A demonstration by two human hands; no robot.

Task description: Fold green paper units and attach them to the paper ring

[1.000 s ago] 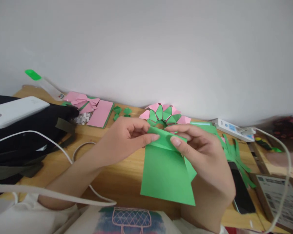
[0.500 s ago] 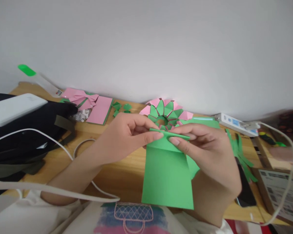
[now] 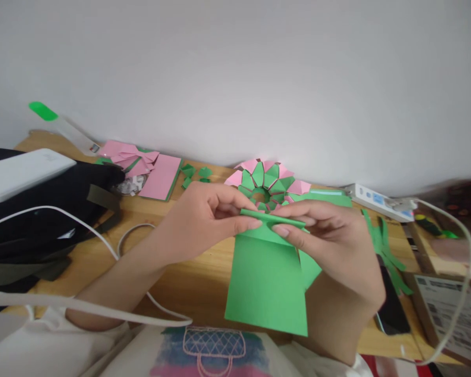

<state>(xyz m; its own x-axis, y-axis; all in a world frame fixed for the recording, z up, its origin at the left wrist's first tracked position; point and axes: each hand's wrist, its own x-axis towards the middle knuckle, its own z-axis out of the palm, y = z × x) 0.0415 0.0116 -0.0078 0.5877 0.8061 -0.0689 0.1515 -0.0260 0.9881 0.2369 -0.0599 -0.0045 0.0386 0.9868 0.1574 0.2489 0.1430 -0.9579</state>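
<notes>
A green sheet of paper [image 3: 267,285] hangs down between my hands, its top edge folded over into a narrow strip. My left hand [image 3: 215,214] pinches the left part of that fold, thumb in front and fingers behind. On the right part of the same fold, my right hand [image 3: 329,235] grips with its thumb below the strip. Part of another green paper piece [image 3: 309,268] shows behind the sheet, beside my right wrist. Just beyond my fingers lies a ring of folded pink and green paper pieces [image 3: 264,180], its near side partly hidden.
A black bag [image 3: 35,225] with a white power bank [image 3: 29,173] occupies the left. Pink paper [image 3: 163,177] and small green folded pieces [image 3: 188,172] lie at the back. A power strip [image 3: 379,201], green strips [image 3: 387,248] and a phone [image 3: 393,303] are right. White cables [image 3: 86,306] cross the left side.
The folded strip along the sheet's top edge has tipped up and looks narrower. The sheet's lower end has swung slightly left. Both hands keep their grip in nearly the same place.
</notes>
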